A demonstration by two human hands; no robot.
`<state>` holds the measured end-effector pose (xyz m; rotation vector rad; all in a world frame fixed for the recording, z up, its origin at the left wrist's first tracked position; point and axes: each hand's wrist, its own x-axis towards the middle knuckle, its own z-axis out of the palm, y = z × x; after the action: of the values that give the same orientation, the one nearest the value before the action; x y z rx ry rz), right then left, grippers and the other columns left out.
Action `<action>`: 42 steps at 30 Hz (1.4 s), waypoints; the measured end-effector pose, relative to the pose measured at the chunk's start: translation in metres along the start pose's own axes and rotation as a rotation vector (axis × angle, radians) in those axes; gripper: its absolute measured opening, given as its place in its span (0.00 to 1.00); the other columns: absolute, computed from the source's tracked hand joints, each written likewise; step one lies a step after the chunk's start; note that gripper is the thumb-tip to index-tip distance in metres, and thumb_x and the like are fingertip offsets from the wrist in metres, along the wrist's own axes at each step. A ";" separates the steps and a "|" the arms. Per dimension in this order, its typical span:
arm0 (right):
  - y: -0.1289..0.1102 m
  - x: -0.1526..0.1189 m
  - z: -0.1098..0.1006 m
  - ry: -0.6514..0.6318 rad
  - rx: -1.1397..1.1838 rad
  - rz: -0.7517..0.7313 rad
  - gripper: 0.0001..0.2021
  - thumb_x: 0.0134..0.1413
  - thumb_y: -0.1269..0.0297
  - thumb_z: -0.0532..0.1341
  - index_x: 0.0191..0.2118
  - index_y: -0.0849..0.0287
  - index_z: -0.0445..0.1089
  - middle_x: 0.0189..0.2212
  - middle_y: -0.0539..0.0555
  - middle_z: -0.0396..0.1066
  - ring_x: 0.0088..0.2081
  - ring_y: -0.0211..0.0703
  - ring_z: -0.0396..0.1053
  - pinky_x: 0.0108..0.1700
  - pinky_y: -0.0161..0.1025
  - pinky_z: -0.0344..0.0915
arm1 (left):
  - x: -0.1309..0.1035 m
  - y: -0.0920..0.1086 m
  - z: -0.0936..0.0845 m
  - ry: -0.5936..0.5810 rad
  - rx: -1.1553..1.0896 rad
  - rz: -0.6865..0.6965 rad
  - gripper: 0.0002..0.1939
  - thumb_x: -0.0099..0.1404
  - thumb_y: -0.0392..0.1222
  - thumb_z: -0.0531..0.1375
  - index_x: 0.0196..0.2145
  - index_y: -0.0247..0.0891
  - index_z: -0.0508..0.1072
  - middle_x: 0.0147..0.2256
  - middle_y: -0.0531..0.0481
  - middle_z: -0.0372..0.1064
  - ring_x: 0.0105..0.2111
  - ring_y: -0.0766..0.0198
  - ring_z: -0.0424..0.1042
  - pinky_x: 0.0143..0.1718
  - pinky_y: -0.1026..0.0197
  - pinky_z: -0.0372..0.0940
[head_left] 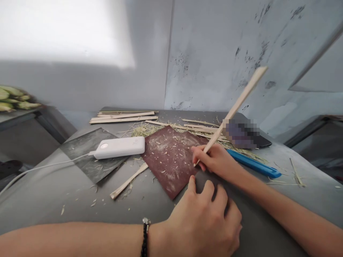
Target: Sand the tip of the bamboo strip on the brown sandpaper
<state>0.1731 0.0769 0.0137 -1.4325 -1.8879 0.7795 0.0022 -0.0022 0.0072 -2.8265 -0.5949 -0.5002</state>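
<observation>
My right hand (214, 159) is closed round the lower part of a pale wooden stick (238, 103), which slants up to the right, its lower tip near the table. My left hand (205, 217), with a dark beaded bracelet at the wrist, rests lower and nearer, fingers bent and spread, nothing visible in it; its index fingertip is beside the edge of a reddish-brown sheet (171, 164) dusted with shavings. Left of that sheet, a white power bank (120, 147) lies partly on a dark grey sheet (93, 153).
A blue cutter (253, 164) and a dark phone (264, 140) lie at the right. Wooden strips (124, 117) lie at the back left, a short stick (128, 181) in front, with shavings (144, 129) around. A white cable (48, 166) runs left.
</observation>
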 end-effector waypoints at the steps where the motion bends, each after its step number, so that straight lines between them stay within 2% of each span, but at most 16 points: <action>1: 0.002 0.001 -0.003 0.002 -0.001 0.002 0.26 0.71 0.46 0.54 0.25 0.55 0.74 0.15 0.46 0.66 0.19 0.37 0.62 0.27 0.37 0.59 | -0.001 0.001 -0.001 0.011 0.033 -0.004 0.20 0.82 0.49 0.50 0.54 0.34 0.76 0.49 0.39 0.77 0.48 0.45 0.77 0.48 0.31 0.80; 4: 0.010 0.007 -0.014 0.010 -0.025 -0.008 0.26 0.70 0.46 0.55 0.27 0.55 0.76 0.16 0.47 0.67 0.19 0.38 0.62 0.27 0.38 0.59 | -0.005 0.005 -0.001 0.051 0.139 -0.057 0.24 0.82 0.52 0.50 0.56 0.32 0.77 0.52 0.35 0.78 0.53 0.39 0.77 0.45 0.30 0.81; 6: 0.012 0.008 -0.019 0.039 -0.056 -0.020 0.23 0.68 0.47 0.57 0.27 0.55 0.77 0.17 0.47 0.69 0.22 0.39 0.65 0.31 0.38 0.60 | -0.007 0.008 -0.001 0.058 0.168 -0.080 0.24 0.81 0.53 0.51 0.56 0.32 0.78 0.53 0.34 0.79 0.51 0.38 0.78 0.39 0.32 0.82; 10: 0.004 0.002 -0.012 0.130 -0.090 0.011 0.24 0.69 0.48 0.57 0.25 0.55 0.75 0.17 0.48 0.68 0.23 0.40 0.67 0.31 0.38 0.59 | -0.007 0.011 0.001 0.034 0.156 -0.053 0.24 0.82 0.52 0.50 0.57 0.33 0.78 0.54 0.34 0.78 0.49 0.37 0.79 0.31 0.33 0.83; 14: -0.012 -0.004 0.003 0.006 -0.039 0.019 0.25 0.68 0.47 0.58 0.23 0.55 0.73 0.15 0.47 0.66 0.21 0.39 0.64 0.28 0.37 0.60 | -0.006 0.011 0.000 0.014 0.137 -0.038 0.26 0.83 0.49 0.46 0.58 0.33 0.78 0.52 0.34 0.78 0.50 0.35 0.78 0.33 0.29 0.82; 18: -0.018 -0.002 0.007 0.059 -0.020 0.058 0.25 0.69 0.49 0.55 0.23 0.55 0.72 0.14 0.48 0.66 0.19 0.38 0.64 0.28 0.38 0.60 | -0.004 0.010 -0.002 -0.016 0.103 -0.033 0.25 0.83 0.48 0.46 0.58 0.32 0.77 0.53 0.33 0.77 0.49 0.39 0.78 0.36 0.30 0.82; 21: -0.020 -0.001 0.010 0.007 -0.004 0.034 0.23 0.68 0.50 0.57 0.23 0.55 0.72 0.15 0.48 0.67 0.21 0.39 0.66 0.29 0.37 0.62 | -0.003 0.009 -0.001 -0.006 0.079 -0.035 0.24 0.83 0.47 0.46 0.55 0.33 0.78 0.47 0.37 0.78 0.45 0.40 0.79 0.35 0.28 0.82; 23: -0.020 0.000 0.012 -0.008 0.008 0.036 0.24 0.68 0.49 0.57 0.23 0.55 0.73 0.15 0.47 0.67 0.19 0.38 0.64 0.27 0.37 0.60 | -0.003 0.010 -0.002 -0.007 0.078 -0.033 0.24 0.83 0.47 0.45 0.56 0.33 0.78 0.49 0.36 0.78 0.46 0.39 0.79 0.35 0.28 0.82; 25: -0.020 0.002 0.013 0.032 0.008 0.048 0.25 0.70 0.49 0.55 0.24 0.55 0.73 0.14 0.47 0.66 0.19 0.38 0.64 0.27 0.37 0.60 | -0.002 0.010 -0.003 -0.031 0.079 -0.029 0.25 0.83 0.47 0.45 0.59 0.31 0.76 0.54 0.32 0.76 0.49 0.38 0.78 0.37 0.28 0.82; 28: -0.020 0.003 0.014 0.016 0.004 0.022 0.24 0.70 0.50 0.57 0.23 0.55 0.72 0.15 0.47 0.67 0.22 0.38 0.66 0.29 0.36 0.61 | -0.002 0.009 -0.005 -0.059 0.053 -0.040 0.24 0.83 0.47 0.46 0.58 0.32 0.77 0.52 0.34 0.76 0.50 0.38 0.77 0.38 0.28 0.82; 30: -0.020 0.003 0.015 -0.013 0.009 0.015 0.24 0.70 0.50 0.57 0.24 0.55 0.72 0.15 0.47 0.67 0.20 0.38 0.65 0.28 0.36 0.60 | -0.002 0.009 -0.005 -0.043 0.060 -0.046 0.24 0.83 0.47 0.46 0.58 0.32 0.77 0.51 0.34 0.77 0.49 0.38 0.77 0.37 0.29 0.82; 33: -0.019 0.002 0.015 0.027 0.001 0.022 0.24 0.71 0.51 0.56 0.24 0.55 0.72 0.15 0.47 0.67 0.20 0.38 0.64 0.28 0.37 0.60 | -0.003 0.009 -0.004 -0.018 0.080 -0.037 0.25 0.83 0.46 0.46 0.59 0.31 0.77 0.52 0.33 0.77 0.48 0.39 0.77 0.36 0.30 0.82; 37: -0.018 0.002 0.012 -0.029 -0.038 -0.025 0.22 0.69 0.52 0.58 0.24 0.55 0.72 0.16 0.47 0.68 0.20 0.37 0.63 0.29 0.37 0.60 | -0.003 0.011 -0.003 -0.005 0.075 -0.030 0.24 0.82 0.44 0.46 0.56 0.32 0.78 0.48 0.36 0.78 0.45 0.41 0.78 0.36 0.30 0.82; 40: -0.019 0.001 0.010 0.009 -0.051 -0.009 0.24 0.70 0.51 0.57 0.23 0.55 0.72 0.15 0.47 0.66 0.21 0.38 0.64 0.29 0.37 0.60 | -0.002 0.011 -0.004 -0.009 0.078 -0.037 0.23 0.82 0.44 0.46 0.56 0.32 0.78 0.49 0.35 0.78 0.47 0.40 0.78 0.36 0.31 0.82; 42: -0.020 0.001 0.010 -0.059 -0.023 0.007 0.24 0.70 0.50 0.57 0.24 0.55 0.72 0.15 0.47 0.67 0.21 0.38 0.65 0.28 0.37 0.60 | -0.002 0.011 -0.003 0.015 0.078 -0.039 0.22 0.82 0.44 0.47 0.53 0.33 0.79 0.46 0.37 0.78 0.44 0.41 0.78 0.35 0.30 0.82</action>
<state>0.1531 0.0720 0.0227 -1.4449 -1.9433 0.8142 0.0040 -0.0138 0.0076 -2.7403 -0.6527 -0.4929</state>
